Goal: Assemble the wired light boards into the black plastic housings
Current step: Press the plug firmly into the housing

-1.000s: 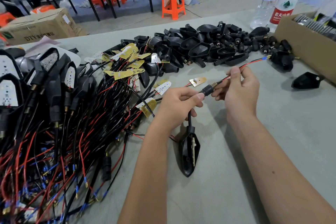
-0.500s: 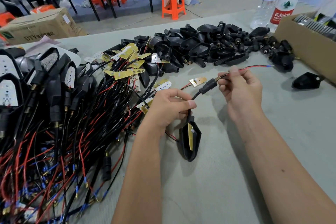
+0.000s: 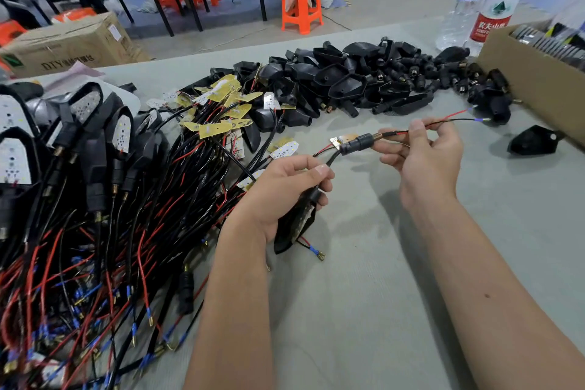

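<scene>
Reading "DTY", cardboard box (image 3: 63, 47)

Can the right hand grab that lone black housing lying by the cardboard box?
Probably not right now: the right hand is pinching the wires. The lone black housing lies on bare table with nothing blocking it.

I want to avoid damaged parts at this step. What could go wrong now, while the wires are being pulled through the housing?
1. The right hand pinches the thin red and black wires; a hard pull could strain their joints at the light board.
2. The left hand grips the black housing, where the board looks tilted; it might jam instead of seating flat.
3. Loose wire ends under the housing could tangle.
</scene>
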Motion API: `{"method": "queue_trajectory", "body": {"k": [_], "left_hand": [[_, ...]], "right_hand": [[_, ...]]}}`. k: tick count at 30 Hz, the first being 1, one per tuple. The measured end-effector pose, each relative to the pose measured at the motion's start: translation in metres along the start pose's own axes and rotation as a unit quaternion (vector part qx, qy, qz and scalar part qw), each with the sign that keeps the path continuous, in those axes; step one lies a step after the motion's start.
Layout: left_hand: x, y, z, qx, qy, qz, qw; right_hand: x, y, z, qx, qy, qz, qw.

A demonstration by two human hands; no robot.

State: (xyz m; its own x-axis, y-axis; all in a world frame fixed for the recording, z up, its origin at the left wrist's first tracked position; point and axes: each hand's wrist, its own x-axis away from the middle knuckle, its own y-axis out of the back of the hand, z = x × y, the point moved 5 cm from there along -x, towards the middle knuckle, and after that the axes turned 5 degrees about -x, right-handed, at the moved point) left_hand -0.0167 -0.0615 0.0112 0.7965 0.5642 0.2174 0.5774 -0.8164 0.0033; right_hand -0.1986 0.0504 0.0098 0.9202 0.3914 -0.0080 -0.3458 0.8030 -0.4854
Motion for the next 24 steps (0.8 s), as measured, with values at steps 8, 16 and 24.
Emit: {"method": "queue_trajectory", "body": {"k": [8,16,24], "left_hand": [[0.000,0.009,0.003,0.037,-0.005,-0.029,0.999],[0.001,0.008,0.003,0.061,0.013,-0.036,0.997],[0.005,0.002,-0.002,0.021,0.025,-0.021,0.999]], "right_hand": [[0.008,-0.012,-0.014,0.001,-0.086,0.089,0.992],[0.013,-0.018,-0.013,-0.020,-0.114,0.115,0.987],[0.010,-0.017,-0.010,0.037,-0.085,0.124,0.988]]}}
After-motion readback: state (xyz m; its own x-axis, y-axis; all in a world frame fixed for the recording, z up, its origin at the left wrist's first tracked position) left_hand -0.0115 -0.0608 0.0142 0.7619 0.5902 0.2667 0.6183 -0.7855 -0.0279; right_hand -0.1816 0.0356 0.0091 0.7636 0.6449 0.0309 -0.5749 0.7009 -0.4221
